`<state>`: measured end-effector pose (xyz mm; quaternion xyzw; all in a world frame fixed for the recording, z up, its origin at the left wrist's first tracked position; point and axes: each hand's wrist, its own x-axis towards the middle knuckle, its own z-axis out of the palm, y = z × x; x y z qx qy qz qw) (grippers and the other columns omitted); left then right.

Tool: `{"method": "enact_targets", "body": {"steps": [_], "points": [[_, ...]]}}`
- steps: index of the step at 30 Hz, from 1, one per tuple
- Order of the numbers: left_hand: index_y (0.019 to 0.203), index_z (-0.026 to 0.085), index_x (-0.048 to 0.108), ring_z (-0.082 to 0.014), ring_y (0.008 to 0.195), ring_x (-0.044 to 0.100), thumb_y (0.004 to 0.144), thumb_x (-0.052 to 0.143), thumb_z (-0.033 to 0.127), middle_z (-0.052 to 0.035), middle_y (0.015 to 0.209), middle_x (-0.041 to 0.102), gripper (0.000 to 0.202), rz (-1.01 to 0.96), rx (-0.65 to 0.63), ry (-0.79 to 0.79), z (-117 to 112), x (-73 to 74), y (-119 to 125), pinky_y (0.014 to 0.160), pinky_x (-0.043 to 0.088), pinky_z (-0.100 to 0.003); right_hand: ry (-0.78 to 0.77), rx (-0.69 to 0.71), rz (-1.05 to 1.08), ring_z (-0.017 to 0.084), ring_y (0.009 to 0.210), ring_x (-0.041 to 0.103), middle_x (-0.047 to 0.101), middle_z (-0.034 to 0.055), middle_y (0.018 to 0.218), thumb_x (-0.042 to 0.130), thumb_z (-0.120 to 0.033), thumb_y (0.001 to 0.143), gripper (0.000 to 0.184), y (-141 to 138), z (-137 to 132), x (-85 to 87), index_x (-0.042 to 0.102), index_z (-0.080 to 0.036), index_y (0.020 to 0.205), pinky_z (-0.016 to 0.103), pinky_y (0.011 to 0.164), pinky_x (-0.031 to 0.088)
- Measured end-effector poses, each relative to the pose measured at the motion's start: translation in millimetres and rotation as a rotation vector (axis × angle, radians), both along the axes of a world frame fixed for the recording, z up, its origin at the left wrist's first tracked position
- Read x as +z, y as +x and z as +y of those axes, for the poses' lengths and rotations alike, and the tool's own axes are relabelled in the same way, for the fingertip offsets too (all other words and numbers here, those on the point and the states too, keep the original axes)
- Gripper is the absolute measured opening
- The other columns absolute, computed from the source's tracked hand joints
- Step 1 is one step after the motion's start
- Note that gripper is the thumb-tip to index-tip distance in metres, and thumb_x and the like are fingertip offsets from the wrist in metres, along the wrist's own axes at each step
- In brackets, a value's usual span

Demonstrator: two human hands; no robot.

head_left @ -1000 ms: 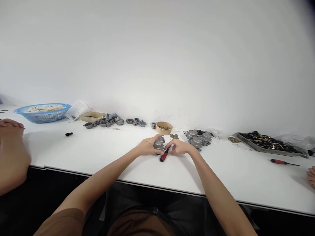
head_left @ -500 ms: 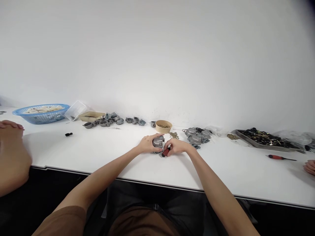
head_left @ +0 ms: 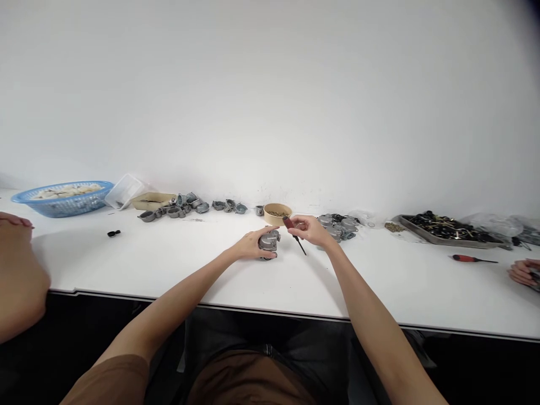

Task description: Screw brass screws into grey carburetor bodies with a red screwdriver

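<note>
My left hand point(head_left: 248, 245) grips a grey metal housing point(head_left: 269, 241) from its left side, thumb near the tabletop and fingers over the top. Just to the right, my right hand point(head_left: 309, 230) is closed round a screwdriver point(head_left: 288, 222) with a dark red handle. Its black shaft point(head_left: 300, 245) points down and to the right, tip close to the white table and apart from the housing. Behind them stands a round tan tub point(head_left: 277, 214) of small brass-coloured screws. A cluster of similar grey housings point(head_left: 341, 226) sits behind my right hand, partly covered by it.
Grey cup-shaped parts point(head_left: 175, 211) lie along the wall, with a blue basket point(head_left: 63, 202) and clear box point(head_left: 126, 191) at far left. On the right are a tray point(head_left: 447, 239) of black pieces and another red screwdriver point(head_left: 466, 258). Other people's hands point(head_left: 523, 272) rest at both sides.
My right hand has lifted up and right from the housing, and the screwdriver has turned so its shaft points down. My left hand keeps its hold. The co-worker's hand at right shows more.
</note>
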<state>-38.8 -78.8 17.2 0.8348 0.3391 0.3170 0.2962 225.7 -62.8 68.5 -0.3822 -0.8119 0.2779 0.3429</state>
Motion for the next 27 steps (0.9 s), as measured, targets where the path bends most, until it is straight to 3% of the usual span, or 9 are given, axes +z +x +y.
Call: {"method": "enact_targets", "body": {"steps": [3, 8, 13, 15, 20, 27], "points": [[0.147, 0.030, 0.045, -0.0273, 0.119, 0.063, 0.068, 0.087, 0.046, -0.0095, 0.135, 0.064, 0.091, -0.078, -0.021, -0.093, 3.7, -0.9, -1.4, 0.102, 0.050, -0.043, 0.063, -0.098, 0.121, 0.017, 0.066, 0.058, 0.067, 0.0065, 0.087, 0.070, -0.054, 0.080, 0.052, -1.7, 0.3, -0.5, 0.066, -0.019, 0.118, 0.028, 0.056, 0.048], [0.128, 0.025, 0.056, -0.0297, 0.110, 0.066, 0.061, 0.089, 0.051, -0.0098, 0.125, 0.068, 0.080, -0.007, 0.115, -0.145, 5.4, 4.5, -3.6, 0.092, 0.055, -0.042, 0.119, -0.165, 0.285, 0.013, 0.055, 0.053, 0.060, 0.0004, 0.080, 0.066, -0.054, 0.085, 0.063, -5.2, -1.0, -0.4, 0.051, -0.024, 0.138, 0.027, 0.050, 0.047], [0.122, 0.024, 0.060, -0.0226, 0.083, 0.070, 0.065, 0.084, 0.057, -0.0100, 0.126, 0.066, 0.070, 0.039, 0.112, -0.269, -0.1, 11.2, -6.4, 0.059, 0.058, -0.030, 0.141, -0.212, 0.435, 0.012, 0.051, 0.055, 0.061, 0.0010, 0.085, 0.066, -0.055, 0.085, 0.067, -6.7, -0.6, 2.8, 0.044, -0.027, 0.142, 0.030, 0.050, 0.050], [0.124, 0.024, 0.059, -0.0221, 0.083, 0.070, 0.066, 0.084, 0.056, -0.0099, 0.127, 0.065, 0.070, 0.021, 0.081, -0.301, -1.1, 10.6, -6.0, 0.053, 0.057, -0.028, 0.148, -0.230, 0.486, 0.013, 0.050, 0.056, 0.061, 0.0011, 0.085, 0.067, -0.055, 0.084, 0.066, -6.8, 0.2, 3.8, 0.044, -0.027, 0.140, 0.030, 0.050, 0.051], [0.127, 0.023, 0.060, -0.0249, 0.092, 0.068, 0.063, 0.087, 0.052, -0.0106, 0.118, 0.067, 0.074, -0.011, 0.069, -0.313, 2.0, 0.7, -0.5, 0.051, 0.058, -0.026, 0.160, -0.246, 0.579, 0.014, 0.052, 0.060, 0.062, 0.0018, 0.087, 0.067, -0.058, 0.083, 0.068, -7.8, -1.0, 6.2, 0.041, -0.027, 0.138, 0.031, 0.052, 0.054], [0.123, 0.020, 0.063, -0.0220, 0.084, 0.067, 0.064, 0.088, 0.047, -0.0106, 0.106, 0.069, 0.069, -0.095, 0.057, -0.311, 3.9, -6.9, 4.8, 0.053, 0.060, -0.028, 0.120, -0.203, 0.543, 0.018, 0.058, 0.065, 0.064, 0.0040, 0.091, 0.067, -0.061, 0.082, 0.075, -13.9, -3.5, 4.1, 0.036, -0.027, 0.142, 0.035, 0.059, 0.059]]}}
